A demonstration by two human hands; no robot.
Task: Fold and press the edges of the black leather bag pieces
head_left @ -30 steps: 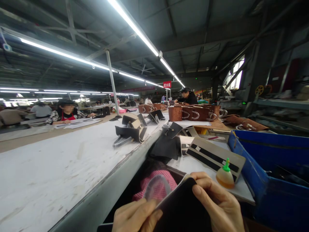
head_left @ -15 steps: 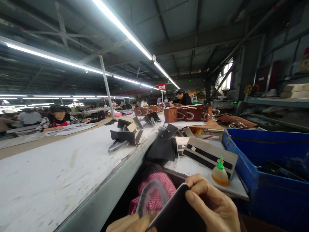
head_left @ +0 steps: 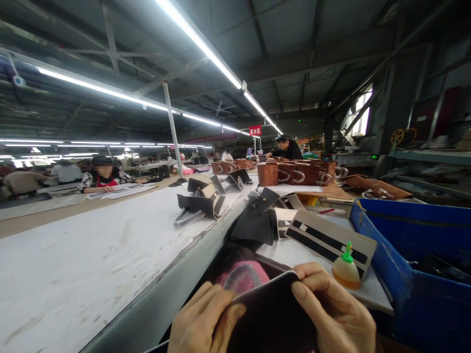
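Observation:
At the bottom of the view my left hand [head_left: 206, 321] and my right hand [head_left: 333, 311] both pinch a dark leather piece [head_left: 272, 314] by its upper edge, thumbs on the near face. Behind it lies a pink checked cloth [head_left: 245, 274] with a clear curved strip over it. A small glue bottle [head_left: 346, 268] with a green tip stands just beyond my right hand, on a beige card with black strips [head_left: 331, 240].
A long white conveyor table [head_left: 91, 255] runs away on the left, with black bag parts [head_left: 200, 201] on it. A blue bin [head_left: 415, 260] stands at the right. Brown leather bags [head_left: 294, 172] sit farther back. Other people work at distant tables.
My left hand has risen back into view and its fingers grip the piece's left edge higher up. The view swung slightly and back.

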